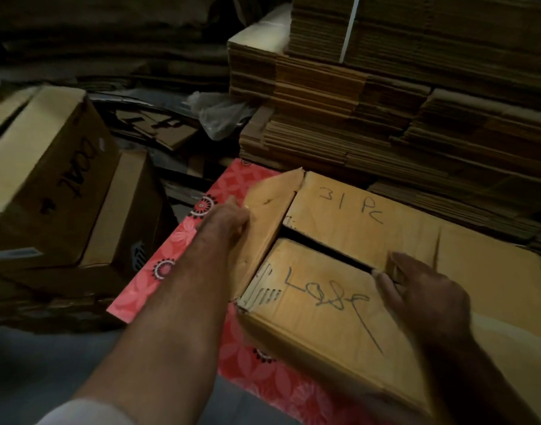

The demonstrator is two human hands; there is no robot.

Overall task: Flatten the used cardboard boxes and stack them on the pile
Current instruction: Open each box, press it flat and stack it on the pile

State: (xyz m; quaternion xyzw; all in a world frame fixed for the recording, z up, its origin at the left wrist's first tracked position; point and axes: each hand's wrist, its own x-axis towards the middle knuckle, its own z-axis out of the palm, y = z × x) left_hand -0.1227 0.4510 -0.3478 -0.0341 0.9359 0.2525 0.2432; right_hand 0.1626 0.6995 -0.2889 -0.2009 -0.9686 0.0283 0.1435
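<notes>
On the red mat [183, 240], left hand [232, 216] grips the side flap [264, 216], right hand [416, 289] pinches the box [321, 305] top flap; a yank could tear it

Left hand's fingertips [243, 217] hide behind the box flap [266, 222]; left boxes [45, 179] blurred

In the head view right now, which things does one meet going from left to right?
Brown cardboard box marked "DOAL" → left hand gripping an end flap → raised end flap → right hand at the flap gap of the box marked "31 PC".
</notes>
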